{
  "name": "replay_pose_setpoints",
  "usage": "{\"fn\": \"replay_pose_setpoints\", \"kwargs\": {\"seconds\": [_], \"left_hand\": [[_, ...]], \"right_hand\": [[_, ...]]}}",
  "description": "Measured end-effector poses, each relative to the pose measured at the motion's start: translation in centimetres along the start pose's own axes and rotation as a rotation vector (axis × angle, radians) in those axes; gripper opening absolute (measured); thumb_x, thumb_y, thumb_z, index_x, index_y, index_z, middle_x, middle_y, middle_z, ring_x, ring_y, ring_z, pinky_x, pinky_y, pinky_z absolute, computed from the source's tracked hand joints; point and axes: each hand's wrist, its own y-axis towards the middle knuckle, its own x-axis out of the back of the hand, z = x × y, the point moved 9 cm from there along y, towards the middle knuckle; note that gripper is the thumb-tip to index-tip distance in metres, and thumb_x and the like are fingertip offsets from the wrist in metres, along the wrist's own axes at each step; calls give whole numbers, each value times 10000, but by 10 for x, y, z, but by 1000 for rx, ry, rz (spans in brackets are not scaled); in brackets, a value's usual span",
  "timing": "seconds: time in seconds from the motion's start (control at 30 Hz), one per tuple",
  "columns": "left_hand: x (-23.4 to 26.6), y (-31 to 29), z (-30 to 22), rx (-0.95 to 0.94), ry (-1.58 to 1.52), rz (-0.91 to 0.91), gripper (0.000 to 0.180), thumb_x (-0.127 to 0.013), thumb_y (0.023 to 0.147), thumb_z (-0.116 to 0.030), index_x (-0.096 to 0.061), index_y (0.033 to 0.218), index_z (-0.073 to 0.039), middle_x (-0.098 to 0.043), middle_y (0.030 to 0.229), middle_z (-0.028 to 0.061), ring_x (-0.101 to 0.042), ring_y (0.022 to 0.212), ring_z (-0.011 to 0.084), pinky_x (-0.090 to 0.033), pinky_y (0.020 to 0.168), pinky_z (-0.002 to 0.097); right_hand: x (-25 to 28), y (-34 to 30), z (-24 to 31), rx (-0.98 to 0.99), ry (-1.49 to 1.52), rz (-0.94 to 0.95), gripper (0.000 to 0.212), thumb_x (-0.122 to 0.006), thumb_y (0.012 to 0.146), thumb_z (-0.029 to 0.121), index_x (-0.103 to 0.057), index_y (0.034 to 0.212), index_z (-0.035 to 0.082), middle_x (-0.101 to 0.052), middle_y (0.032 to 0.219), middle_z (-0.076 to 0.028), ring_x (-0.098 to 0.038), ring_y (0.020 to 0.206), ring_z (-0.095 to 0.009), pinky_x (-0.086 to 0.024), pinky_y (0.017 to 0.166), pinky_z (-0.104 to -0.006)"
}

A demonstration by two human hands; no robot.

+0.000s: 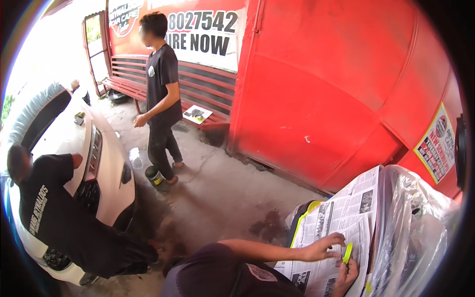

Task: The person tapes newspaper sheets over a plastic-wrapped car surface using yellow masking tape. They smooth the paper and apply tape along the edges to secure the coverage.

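At the lower right, my right hand (347, 276) grips a bright yellow-green roll of masking tape (348, 252), seen nearly edge-on. My left hand (326, 248) reaches in from the left, just beside the roll, with its fingers bent and apart. Whether a fingertip touches the tape is hard to see. Beneath both hands lie printed newspaper sheets (341, 218) spread over a vehicle part. A strip of the same yellow-green tape (303, 221) runs along their left edge. Clear plastic sheeting (420, 222) covers the surface to the right of the paper.
One person in dark clothes (163, 84) stands beside a red slatted bench (208, 81); another (64, 208) leans over a white car (116, 163). A dark tub (155, 175) sits on the concrete floor (227, 198). A red metal wall (326, 84) rises behind the newspaper.
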Motion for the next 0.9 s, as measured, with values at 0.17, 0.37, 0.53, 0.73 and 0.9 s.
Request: {"fn": "replay_pose_setpoints", "kwargs": {"seconds": [0.17, 0.37, 0.53, 0.73, 0.9], "left_hand": [[-14, -6, -5, -85, 228, -94, 393, -773, 916, -178, -635, 1251, -28, -602, 1276, 154, -600, 1220, 362, -493, 1036, 432], [-18, -11, 0, -62, 260, -144, 299, -757, 911, -157, -662, 1161, -23, -632, 1179, 129, -643, 1094, 357, -533, 935, 434], [-28, -12, -20, -268, 432, -154, 224, -747, 897, -133, -674, 1083, -30, -629, 1132, 133, -652, 1033, 350, -541, 877, 438], [-28, -21, -44, -393, 504, -217, 190, -711, 876, -113, -661, 1038, -29, -634, 1087, 113, -630, 1016, 344, -524, 873, 447], [-43, -12, -12, -354, 543, -130, 229, -662, 806, -83, -669, 1032, -52, -643, 1021, 106, -632, 975, 325, -514, 851, 443]], "right_hand": [[-18, -8, -32, -165, 265, 96, 195, -602, 954, 126, -646, 1059, -33, -657, 917, -168, -635, 826, -251, -476, 738, -377], [-26, -13, -52, -199, 244, 105, 217, -580, 937, 80, -687, 1082, -40, -632, 848, -131, -602, 793, -246, -468, 728, -390], [-12, -17, -43, -13, 157, -105, 282, -545, 975, 154, -682, 1111, -51, -565, 701, -65, -523, 615, -166, -406, 577, -315], [-11, -11, -28, -55, 196, -58, 222, -545, 941, 51, -681, 1082, -54, -632, 797, -132, -563, 636, -235, -444, 625, -387], [0, -20, -14, 7, 114, -166, 186, -554, 906, 26, -693, 1005, -51, -653, 787, -148, -621, 655, -267, -464, 635, -412]]}}
